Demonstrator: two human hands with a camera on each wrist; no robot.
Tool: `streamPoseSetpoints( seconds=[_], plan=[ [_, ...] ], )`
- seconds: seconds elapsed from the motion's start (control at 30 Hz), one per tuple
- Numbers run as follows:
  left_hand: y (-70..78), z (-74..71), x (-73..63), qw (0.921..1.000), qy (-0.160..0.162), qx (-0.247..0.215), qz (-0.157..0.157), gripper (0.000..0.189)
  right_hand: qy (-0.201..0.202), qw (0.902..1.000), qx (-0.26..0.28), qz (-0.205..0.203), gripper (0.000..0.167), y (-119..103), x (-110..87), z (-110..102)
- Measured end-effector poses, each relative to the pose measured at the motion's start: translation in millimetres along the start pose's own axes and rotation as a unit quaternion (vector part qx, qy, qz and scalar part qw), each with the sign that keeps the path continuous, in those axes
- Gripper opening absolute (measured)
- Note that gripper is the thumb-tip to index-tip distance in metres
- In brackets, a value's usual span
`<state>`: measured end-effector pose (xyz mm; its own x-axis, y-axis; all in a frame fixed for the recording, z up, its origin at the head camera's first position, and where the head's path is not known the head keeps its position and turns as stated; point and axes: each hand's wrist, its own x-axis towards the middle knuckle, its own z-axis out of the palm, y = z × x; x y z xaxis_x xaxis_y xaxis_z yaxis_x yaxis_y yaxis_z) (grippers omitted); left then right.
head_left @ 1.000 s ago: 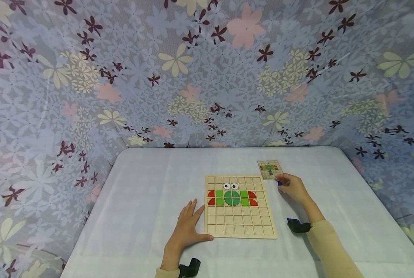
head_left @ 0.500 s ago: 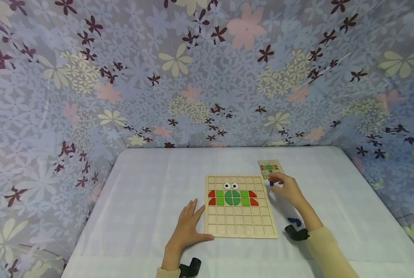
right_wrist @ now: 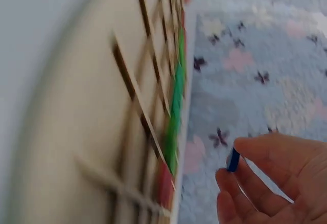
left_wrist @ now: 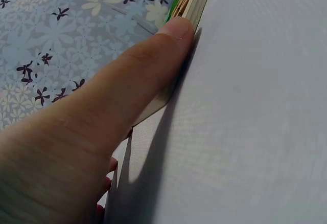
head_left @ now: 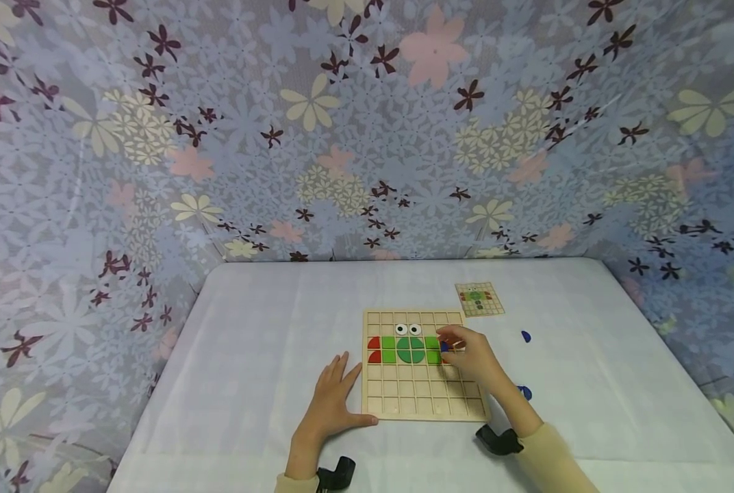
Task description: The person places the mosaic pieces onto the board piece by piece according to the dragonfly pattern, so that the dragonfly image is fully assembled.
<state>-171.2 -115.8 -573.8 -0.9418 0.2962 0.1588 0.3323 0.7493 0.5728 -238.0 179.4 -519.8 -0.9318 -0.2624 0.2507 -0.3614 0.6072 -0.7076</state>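
A wooden grid board (head_left: 404, 392) lies on the table, with green, red and eye-patterned tiles set in its upper rows. The left hand (head_left: 331, 402) rests at the board's left side, fingers spread, its thumb (left_wrist: 176, 29) touching the near edge. Over the board's right part, the right hand (head_left: 474, 352) pinches a small blue tile (right_wrist: 233, 160) between thumb and fingertips. That hand covers most of the red tiles on the right. Behind the board's far right corner lies a small pattern card (head_left: 479, 299) printed with the same kind of figure.
One loose blue tile (head_left: 526, 336) lies right of the board. Nearer, beside the right wrist, are more blue tiles (head_left: 525, 392), partly hidden. White cloth (head_left: 268, 329) covers the table, and a floral curtain (head_left: 355, 137) stands behind it.
The right hand has moved left from beside the card to over the board, carrying the blue tile. Blue tiles on the right have come into view. The left hand stays put.
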Motion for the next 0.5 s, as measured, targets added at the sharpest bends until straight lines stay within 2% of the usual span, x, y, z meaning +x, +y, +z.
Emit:
streamPoseSetpoints(
  seconds=[0.07,0.3,0.5],
  plan=[
    [0.1,0.3,-1.3,1.0000,0.005,0.001,0.005,0.101,-0.004,1.0000,0.008,0.001,0.040,-5,-3.5,10],
    [0.5,0.1,-0.6,0.9988,-0.036,0.002,-0.033,0.104,-0.035,0.9984,0.040,0.018,0.040,-14,-16.2,35],
    [0.2,-1.5,-2.0,0.9981,-0.044,0.014,-0.040,0.105,-0.048,0.9976,0.048,0.009,0.037,-16,-18.9,48]
  ],
)
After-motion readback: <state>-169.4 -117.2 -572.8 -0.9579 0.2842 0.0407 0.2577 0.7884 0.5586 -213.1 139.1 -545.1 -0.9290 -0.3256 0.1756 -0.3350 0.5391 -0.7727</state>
